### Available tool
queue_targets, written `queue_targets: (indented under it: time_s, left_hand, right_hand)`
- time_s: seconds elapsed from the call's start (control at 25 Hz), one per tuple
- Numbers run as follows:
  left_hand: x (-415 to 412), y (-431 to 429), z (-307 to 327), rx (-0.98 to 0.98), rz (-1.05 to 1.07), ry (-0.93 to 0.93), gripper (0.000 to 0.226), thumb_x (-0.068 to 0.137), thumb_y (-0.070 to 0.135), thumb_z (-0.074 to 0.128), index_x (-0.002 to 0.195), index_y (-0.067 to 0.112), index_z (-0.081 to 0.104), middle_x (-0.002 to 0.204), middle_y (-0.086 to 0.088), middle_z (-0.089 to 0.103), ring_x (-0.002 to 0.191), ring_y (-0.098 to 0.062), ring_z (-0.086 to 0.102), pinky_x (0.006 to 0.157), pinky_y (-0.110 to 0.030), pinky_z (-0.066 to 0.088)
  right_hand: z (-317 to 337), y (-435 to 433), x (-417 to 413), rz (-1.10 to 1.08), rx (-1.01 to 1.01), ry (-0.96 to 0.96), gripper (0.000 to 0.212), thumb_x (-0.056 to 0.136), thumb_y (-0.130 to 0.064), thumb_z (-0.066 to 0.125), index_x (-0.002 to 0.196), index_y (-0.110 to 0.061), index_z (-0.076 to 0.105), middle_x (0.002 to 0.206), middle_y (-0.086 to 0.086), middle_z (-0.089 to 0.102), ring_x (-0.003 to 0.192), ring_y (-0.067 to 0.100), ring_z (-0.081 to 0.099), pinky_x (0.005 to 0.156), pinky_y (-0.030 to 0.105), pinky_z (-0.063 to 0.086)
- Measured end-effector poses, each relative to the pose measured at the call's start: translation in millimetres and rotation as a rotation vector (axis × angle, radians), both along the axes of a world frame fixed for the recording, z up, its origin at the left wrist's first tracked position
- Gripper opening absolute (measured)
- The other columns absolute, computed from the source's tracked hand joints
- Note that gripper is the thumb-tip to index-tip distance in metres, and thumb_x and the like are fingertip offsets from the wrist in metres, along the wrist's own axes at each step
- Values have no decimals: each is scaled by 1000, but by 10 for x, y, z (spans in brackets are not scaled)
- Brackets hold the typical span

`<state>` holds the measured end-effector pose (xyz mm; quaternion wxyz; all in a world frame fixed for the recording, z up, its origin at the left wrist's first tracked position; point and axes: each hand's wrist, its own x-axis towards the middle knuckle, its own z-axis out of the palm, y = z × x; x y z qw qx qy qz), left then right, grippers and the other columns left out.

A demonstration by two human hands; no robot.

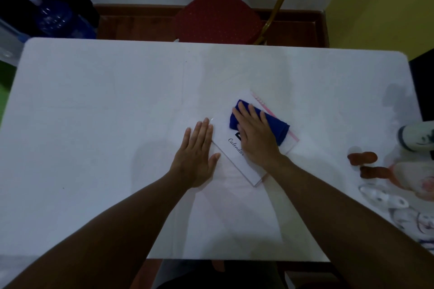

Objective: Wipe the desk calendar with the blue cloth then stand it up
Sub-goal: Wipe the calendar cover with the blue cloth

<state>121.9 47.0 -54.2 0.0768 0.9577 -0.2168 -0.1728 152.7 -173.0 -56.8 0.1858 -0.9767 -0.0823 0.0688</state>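
Observation:
The white desk calendar (pixel 237 159) lies flat and turned at an angle on the white table (pixel 94 105), with a pink spiral binding along its far right edge. A folded blue cloth (pixel 278 128) rests on its upper part. My right hand (pixel 256 136) presses flat on the cloth, fingers spread, and covers part of the printed word "Calendar". My left hand (pixel 198 155) lies flat and open on the table, its fingers touching the calendar's left edge.
A red chair (pixel 218 16) stands behind the table's far edge. At the table's right end are brown figurines (pixel 362 157), a white cup (pixel 416 137) and clear plastic-wrapped items (pixel 399 204). A blue water bottle (pixel 52 15) stands at the far left, off the table.

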Motion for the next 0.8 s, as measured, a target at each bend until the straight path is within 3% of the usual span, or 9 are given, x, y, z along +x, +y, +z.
queue_targets:
  time_s: [0.24,0.48,0.68,0.8]
  left_hand:
    - [-1,7,-11,1,2,3,78,101,56,12,160,7,-6,169,-13,-13,156,-28,-13,127,-50,5]
    - [10,10,-33,19,-1,0,78,103,56,13,159,7,-8,168,-13,-16,155,-28,-16,128,-49,2]
    - [18,14,-53,40,-4,-3,80,101,59,10,158,7,-12,167,-14,-19,155,-27,-18,127,-49,0]
    - [18,23,-47,29,-5,-3,81,100,58,9,159,5,-10,168,-15,-16,155,-28,-16,127,-49,1]
  right_hand:
    - [-47,147,6,90,38,-50,56,105,-12,50,159,-15,33,167,2,29,155,25,23,125,49,20]
    - [87,-29,-613,339,186,49,78,89,13,63,157,-13,35,164,2,36,155,20,22,128,41,13]
    - [293,-70,-976,309,260,140,69,93,13,60,155,-9,39,160,3,42,151,18,33,125,44,27]
    - [494,-101,-968,219,345,357,57,101,0,56,154,-16,43,155,4,50,144,19,44,120,40,36]
